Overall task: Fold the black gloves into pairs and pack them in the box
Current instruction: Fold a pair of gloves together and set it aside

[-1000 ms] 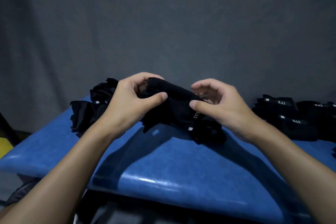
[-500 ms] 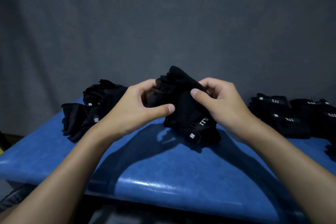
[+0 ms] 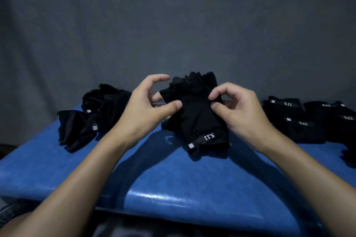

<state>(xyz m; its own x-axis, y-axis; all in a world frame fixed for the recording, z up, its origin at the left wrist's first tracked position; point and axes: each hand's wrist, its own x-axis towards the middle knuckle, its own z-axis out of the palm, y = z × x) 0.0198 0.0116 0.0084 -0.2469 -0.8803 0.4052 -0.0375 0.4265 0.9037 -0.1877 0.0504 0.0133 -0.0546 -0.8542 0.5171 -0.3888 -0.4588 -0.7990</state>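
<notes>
A pair of black gloves stands upright at the middle of the blue padded table, fingers up. Its cuff with the white "5.11" mark rests on the surface. My left hand holds the pair's left side, thumb on the front and lower fingers behind, with the index finger lifted clear. My right hand pinches the right edge between thumb and index finger. No box is in view.
A loose heap of black gloves lies at the table's back left. Folded black pairs with white marks sit in a group at the back right. A grey cloth backdrop hangs right behind the table.
The gloves went from lying sideways between my hands to standing upright with the cuff toward me. My left index finger has lifted off them.
</notes>
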